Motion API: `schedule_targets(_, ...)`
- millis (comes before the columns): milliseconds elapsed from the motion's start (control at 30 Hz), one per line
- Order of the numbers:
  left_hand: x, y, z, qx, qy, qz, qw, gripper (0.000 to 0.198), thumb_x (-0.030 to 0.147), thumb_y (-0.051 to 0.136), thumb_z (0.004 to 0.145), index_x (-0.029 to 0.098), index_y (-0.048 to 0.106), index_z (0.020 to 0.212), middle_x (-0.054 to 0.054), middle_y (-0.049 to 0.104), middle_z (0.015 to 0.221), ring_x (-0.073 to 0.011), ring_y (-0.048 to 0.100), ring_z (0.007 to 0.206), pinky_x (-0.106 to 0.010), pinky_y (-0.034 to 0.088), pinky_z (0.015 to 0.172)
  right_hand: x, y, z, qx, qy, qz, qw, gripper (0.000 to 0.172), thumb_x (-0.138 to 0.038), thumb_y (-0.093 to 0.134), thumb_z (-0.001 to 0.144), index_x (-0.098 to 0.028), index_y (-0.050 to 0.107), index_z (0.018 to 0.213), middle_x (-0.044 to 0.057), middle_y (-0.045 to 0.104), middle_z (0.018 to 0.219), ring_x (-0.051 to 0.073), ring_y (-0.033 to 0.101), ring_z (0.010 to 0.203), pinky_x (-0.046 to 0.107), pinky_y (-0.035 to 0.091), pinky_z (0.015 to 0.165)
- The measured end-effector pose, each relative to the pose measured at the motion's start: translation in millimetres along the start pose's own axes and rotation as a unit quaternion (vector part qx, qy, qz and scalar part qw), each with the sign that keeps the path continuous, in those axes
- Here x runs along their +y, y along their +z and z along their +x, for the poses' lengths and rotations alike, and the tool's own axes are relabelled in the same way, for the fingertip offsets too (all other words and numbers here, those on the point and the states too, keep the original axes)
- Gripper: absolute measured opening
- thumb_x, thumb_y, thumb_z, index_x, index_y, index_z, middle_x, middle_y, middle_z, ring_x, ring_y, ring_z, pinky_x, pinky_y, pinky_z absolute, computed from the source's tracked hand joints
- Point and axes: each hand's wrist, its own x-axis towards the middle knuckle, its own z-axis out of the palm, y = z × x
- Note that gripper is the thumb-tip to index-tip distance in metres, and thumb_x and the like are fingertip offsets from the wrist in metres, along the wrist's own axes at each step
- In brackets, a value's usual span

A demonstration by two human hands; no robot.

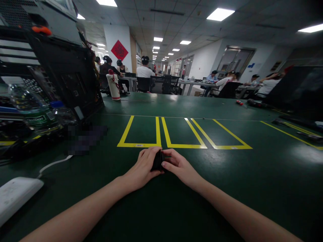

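Observation:
Between my two hands is a small black object, dark all over and partly covered by fingers, so its kind does not show. My left hand curls around its left side, fingers over the top and thumb below. From the right, my right hand grips its edge with bent fingers and thumb. Both hands are low over the green table, just in front of the yellow tape outlines.
At left stand an open black computer case, a clear plastic bottle and a white power strip. A cream cylinder stands at the far edge. Tools lie at right. Several people sit at tables beyond.

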Motion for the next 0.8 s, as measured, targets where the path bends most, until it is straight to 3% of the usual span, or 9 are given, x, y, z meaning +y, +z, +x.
schedule_targets(100, 0.9, -0.7, 0.2, -0.004, 0.003, 0.0, 1.0, 0.055, 0.024, 0.055, 0.074, 0.028, 0.024, 0.119, -0.005, 0.037, 0.12, -0.0256, 0.036, 0.112, -0.047, 0.034, 0.091, 0.6, -0.7, -0.6, -0.025, -0.011, 0.02, 0.999, 0.028, -0.018, 0.056, 0.072, -0.022, 0.044, 0.097, 0.002, 0.049, 0.103, 0.015, 0.051, 0.096, 0.032, 0.045, 0.081)
schedule_targets(233, 1.5, -1.6, 0.1, 0.0, 0.007, 0.005, 1.0, 0.056, 0.024, 0.055, 0.074, 0.028, 0.023, 0.119, -0.005, 0.037, 0.12, -0.0256, 0.035, 0.113, -0.048, 0.034, 0.091, 3.2, -0.5, 1.2, 0.01, -0.012, 0.012, 1.0, 0.02, -0.022, 0.054, 0.074, -0.022, 0.046, 0.093, 0.001, 0.051, 0.097, 0.015, 0.053, 0.093, 0.03, 0.046, 0.076)
schedule_targets(433, 1.3, -1.3, -0.1, 0.002, 0.008, 0.005, 1.0, 0.056, 0.024, 0.056, 0.074, 0.028, 0.023, 0.12, -0.005, 0.038, 0.12, -0.0259, 0.036, 0.113, -0.048, 0.033, 0.091, 1.4, 0.0, 0.9, 0.016, 0.008, -0.011, 1.0, 0.028, -0.023, 0.054, 0.074, -0.021, 0.046, 0.101, 0.004, 0.049, 0.105, 0.016, 0.049, 0.099, 0.034, 0.042, 0.086)
schedule_targets(567, 1.0, -1.6, 0.0, 0.007, 0.018, 0.012, 1.0, 0.054, 0.023, 0.055, 0.074, 0.026, 0.025, 0.119, -0.005, 0.039, 0.119, -0.0244, 0.036, 0.112, -0.047, 0.029, 0.095, 4.5, -0.2, 0.2, -0.012, -0.019, 0.021, 1.0, 0.03, -0.021, 0.059, 0.07, -0.021, 0.044, 0.096, 0.002, 0.051, 0.1, 0.016, 0.052, 0.095, 0.032, 0.044, 0.08)
schedule_targets(667, 1.6, -2.6, -0.4, 0.006, 0.014, 0.008, 1.0, 0.055, 0.024, 0.056, 0.074, 0.026, 0.025, 0.119, -0.005, 0.039, 0.119, -0.0242, 0.036, 0.113, -0.046, 0.03, 0.094, 7.3, -0.2, 1.4, 0.01, -0.02, 0.02, 1.0, 0.024, -0.023, 0.057, 0.071, -0.021, 0.046, 0.092, 0.002, 0.052, 0.096, 0.016, 0.052, 0.094, 0.031, 0.045, 0.077)
schedule_targets(800, 2.5, -3.6, -0.7, 0.001, 0.01, 0.004, 1.0, 0.055, 0.025, 0.056, 0.074, 0.026, 0.025, 0.119, -0.005, 0.039, 0.12, -0.0245, 0.037, 0.112, -0.045, 0.033, 0.092, 5.2, 0.1, 2.4, 0.034, -0.013, -0.006, 0.999, 0.025, -0.022, 0.056, 0.073, -0.022, 0.047, 0.096, 0.002, 0.05, 0.1, 0.016, 0.05, 0.098, 0.033, 0.042, 0.084)
